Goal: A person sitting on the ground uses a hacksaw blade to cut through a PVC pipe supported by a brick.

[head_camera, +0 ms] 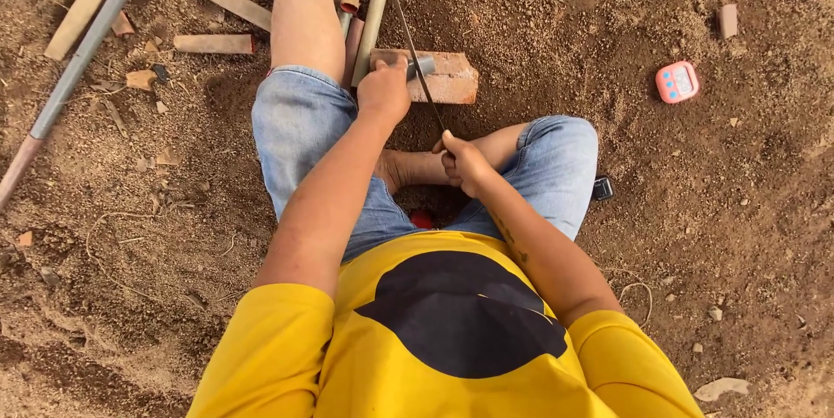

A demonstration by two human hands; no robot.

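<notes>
Two bare hands at work: left hand (383, 88) grips a grey pipe (375, 14) on a red brick (452, 79); right hand (463, 162) clasps a thin saw blade (417, 62) across it.

Pink digital timer (677, 82) on bare soil at right, face up — a small brick fragment (727, 20) above it. Upper left: long grey pipe (82, 60) lying diagonal, cut tan tube pieces (215, 43) scattered beside it — all apart.
</notes>
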